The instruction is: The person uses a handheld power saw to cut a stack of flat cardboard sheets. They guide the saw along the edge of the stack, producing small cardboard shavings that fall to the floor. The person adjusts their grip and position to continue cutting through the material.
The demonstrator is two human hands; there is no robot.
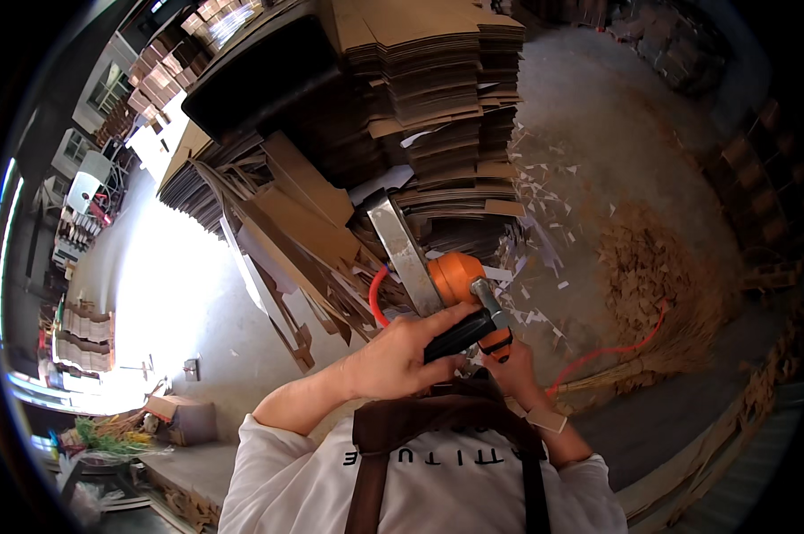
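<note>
An orange air-powered tool (456,274) with a long, worn metal bar (397,238) is held close in front of my chest. My left hand (391,354) is closed around its black handle (460,335), the index finger lying along the top. My right hand (512,368) is by the tool's lower end, fingers mostly hidden behind it; it seems to grip there. A red hose (378,295) curves beside the metal bar. Beyond the tool rises a tall stack of brown cardboard sheets (433,89), some edges uneven. Loose cardboard strips (282,240) lean against its left side.
White and brown scraps (544,240) litter the floor right of the stack. A heap of cardboard offcuts (642,276) lies farther right, with a red hose (607,350) trailing across the floor. Dark equipment (264,76) stands by the stack. A box (181,418) sits at lower left.
</note>
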